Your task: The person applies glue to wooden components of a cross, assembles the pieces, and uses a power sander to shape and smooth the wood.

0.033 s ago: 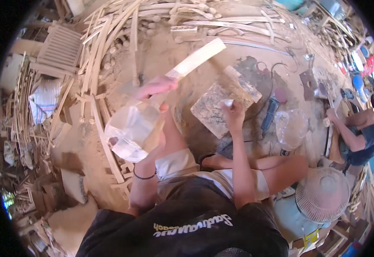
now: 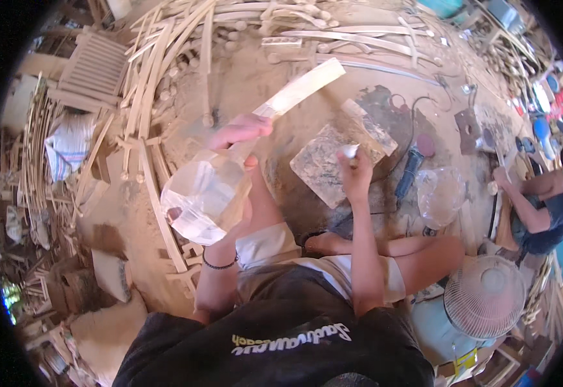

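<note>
My left hand (image 2: 241, 130) is closed around a long pale wooden piece (image 2: 307, 84), which slants up and away to the right. A clear, shiny, plastic-looking sheet or bag (image 2: 204, 193) covers the lower end and hides part of my hand and wrist; how it is attached, I cannot tell. My right hand (image 2: 356, 173) pinches a small white piece (image 2: 350, 149), too small to name, above a worn, stained wooden block (image 2: 317, 169) on the ground.
An angle grinder (image 2: 410, 169) with a round disc lies right of the block, beside a clear plastic bag (image 2: 439, 197). A fan (image 2: 486, 300) stands at the near right. Stacked wooden parts (image 2: 155, 84) line the far left. A co-worker (image 2: 539, 200) sits at the right.
The view has shifted slightly. In my right hand, the small white piece shows a little more and sits slightly higher. My left hand keeps its grip on the wooden piece.
</note>
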Demonstrator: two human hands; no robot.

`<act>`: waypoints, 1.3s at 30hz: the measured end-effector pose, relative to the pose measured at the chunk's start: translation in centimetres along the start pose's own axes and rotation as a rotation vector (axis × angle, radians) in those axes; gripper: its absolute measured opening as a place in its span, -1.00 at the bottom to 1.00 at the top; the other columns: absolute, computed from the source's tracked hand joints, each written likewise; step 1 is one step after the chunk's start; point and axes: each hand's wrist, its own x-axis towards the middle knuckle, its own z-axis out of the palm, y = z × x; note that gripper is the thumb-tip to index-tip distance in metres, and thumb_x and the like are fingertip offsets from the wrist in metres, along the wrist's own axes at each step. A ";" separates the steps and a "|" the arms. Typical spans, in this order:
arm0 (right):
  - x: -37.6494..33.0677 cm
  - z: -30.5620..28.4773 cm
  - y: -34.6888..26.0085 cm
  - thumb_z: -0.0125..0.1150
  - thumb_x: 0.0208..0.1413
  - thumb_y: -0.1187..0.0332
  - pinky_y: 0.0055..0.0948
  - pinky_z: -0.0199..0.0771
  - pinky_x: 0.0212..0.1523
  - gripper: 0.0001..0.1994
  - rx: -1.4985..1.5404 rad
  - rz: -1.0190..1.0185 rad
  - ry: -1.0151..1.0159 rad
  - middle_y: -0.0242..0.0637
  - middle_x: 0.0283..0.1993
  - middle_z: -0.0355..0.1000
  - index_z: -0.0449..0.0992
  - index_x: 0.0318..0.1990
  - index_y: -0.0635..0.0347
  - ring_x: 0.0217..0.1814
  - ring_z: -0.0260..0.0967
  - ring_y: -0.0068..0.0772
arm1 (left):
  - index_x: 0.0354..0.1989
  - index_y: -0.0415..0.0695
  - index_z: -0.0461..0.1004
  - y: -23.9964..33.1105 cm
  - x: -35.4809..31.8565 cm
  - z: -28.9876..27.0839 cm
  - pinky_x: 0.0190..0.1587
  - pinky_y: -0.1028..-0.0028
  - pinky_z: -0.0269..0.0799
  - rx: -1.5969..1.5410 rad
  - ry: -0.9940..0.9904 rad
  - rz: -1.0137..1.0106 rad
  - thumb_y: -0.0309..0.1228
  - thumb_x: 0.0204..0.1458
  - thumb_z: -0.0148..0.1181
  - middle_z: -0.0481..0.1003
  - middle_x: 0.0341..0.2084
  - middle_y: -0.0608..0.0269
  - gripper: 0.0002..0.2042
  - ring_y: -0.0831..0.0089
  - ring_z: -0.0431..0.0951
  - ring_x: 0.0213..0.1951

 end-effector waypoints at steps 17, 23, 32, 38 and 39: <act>1.0 -3.1 -23.6 0.59 0.05 0.25 -0.39 0.58 -0.43 -0.73 0.062 -0.372 -0.076 -0.16 -0.40 0.62 0.66 -0.24 0.23 -0.46 0.63 -0.34 | 0.03 -0.39 0.52 -0.5 -1.3 -1.8 0.24 0.12 0.41 -0.128 -0.077 0.020 -0.59 0.01 0.22 0.57 -0.03 -0.08 -0.64 0.03 0.54 0.13; 1.1 -2.6 -24.4 0.59 0.05 0.24 -0.40 0.56 -0.48 -0.73 0.063 -0.342 -0.086 -0.18 -0.46 0.61 0.68 -0.23 0.22 -0.51 0.62 -0.34 | 0.04 -0.38 0.53 0.7 -1.6 -1.4 0.12 0.26 0.49 -0.107 -0.011 -0.087 -0.51 0.06 0.24 0.58 -0.01 -0.07 -0.64 0.07 0.55 0.12; 0.9 -2.7 -24.5 0.57 0.07 0.28 -0.46 0.49 -0.47 -0.76 0.063 -0.359 -0.069 -0.24 -0.48 0.59 0.68 -0.23 0.23 -0.53 0.52 -0.47 | 0.04 -0.39 0.52 0.9 -1.0 -1.9 0.12 0.27 0.47 -0.098 -0.066 -0.066 -0.44 0.04 0.24 0.57 0.00 -0.07 -0.61 0.07 0.54 0.14; 0.2 -3.2 -24.2 0.56 0.08 0.33 -0.53 0.42 -0.43 -0.77 0.068 -0.319 -0.092 -0.33 -0.49 0.55 0.69 -0.22 0.27 -0.50 0.39 -0.65 | 0.03 -0.42 0.51 1.2 -1.3 -1.5 0.22 0.18 0.41 -0.130 -0.027 -0.102 -0.49 0.00 0.21 0.56 0.00 -0.09 -0.61 0.02 0.52 0.16; 0.1 -3.2 -24.2 0.56 0.08 0.33 -0.53 0.41 -0.44 -0.78 0.071 -0.311 -0.094 -0.33 -0.49 0.55 0.69 -0.22 0.27 -0.50 0.38 -0.66 | 0.03 -0.42 0.51 0.9 -1.4 -1.6 0.22 0.17 0.41 -0.120 -0.030 -0.091 -0.49 -0.01 0.21 0.56 0.00 -0.09 -0.60 0.01 0.52 0.16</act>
